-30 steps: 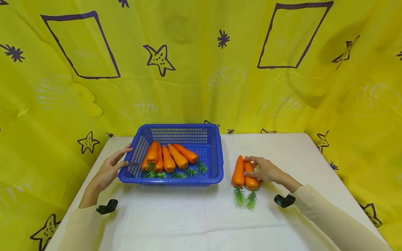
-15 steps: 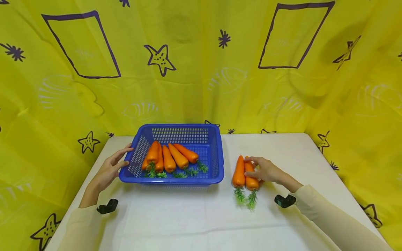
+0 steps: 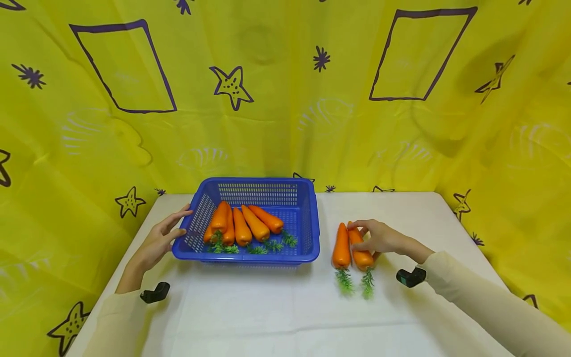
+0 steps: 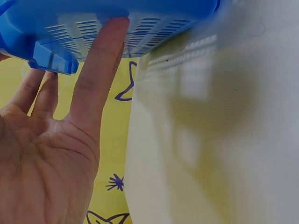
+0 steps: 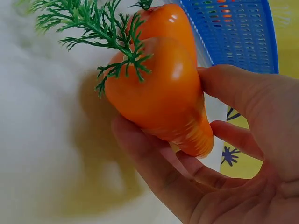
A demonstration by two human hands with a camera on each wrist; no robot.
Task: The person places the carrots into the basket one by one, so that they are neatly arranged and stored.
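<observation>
My right hand (image 3: 384, 238) grips an orange carrot (image 3: 363, 259) with green fronds, to the right of the basket. In the right wrist view the thumb lies on one side of this carrot (image 5: 154, 88) and the fingers curl beneath it. Just to its left a second carrot (image 3: 341, 250) lies on the white table. A blue slotted basket (image 3: 267, 257) holds several carrots (image 3: 242, 229), tips toward the back wall and fronds toward me. At the basket's left side rests my left hand (image 3: 155, 243), its fingers extended; its thumb (image 4: 93, 79) lies against the slotted wall.
A white cloth covers the table (image 3: 241, 307). Yellow curtain (image 3: 285, 134) with dark star drawings hangs behind and along both sides. Dark wrist cameras sit near each sleeve (image 3: 482, 302).
The right carrot has shifted slightly right with my right hand, its fronds swinging right and a gap opening beside the other carrot. My left hand stays at the basket; the view shifts slightly.
</observation>
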